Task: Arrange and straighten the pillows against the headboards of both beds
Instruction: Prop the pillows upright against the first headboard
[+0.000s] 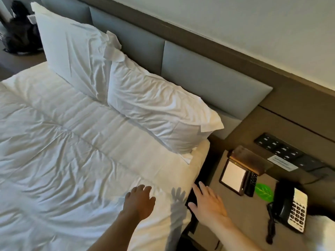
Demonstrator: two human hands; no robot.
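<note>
Far left, a dark bag-like shape sits beyond the bed's far side, too blurred to identify. Next comes the wrinkled white duvet-covered bed, filling the left half. At its head edge, the taller white rumpled pillow stands upright, leaning on the grey padded panel headboard. Just beside it, touching, the second white creased pillow lies lower and tilted, reaching the bed's near head corner, its case flap poking over the edge. Down at the bed's near side edge, the left hand hovers over the duvet, fingers loosely open, holding nothing. The right hand is spread flat with fingers splayed, empty, above the gap between bed and the beige bedside counter. On that counter: a small dark-framed notepad holder, a green leaf-shaped card, then a black corded telephone with white keypad near the right edge. Behind, a black wall switch panel.
</note>
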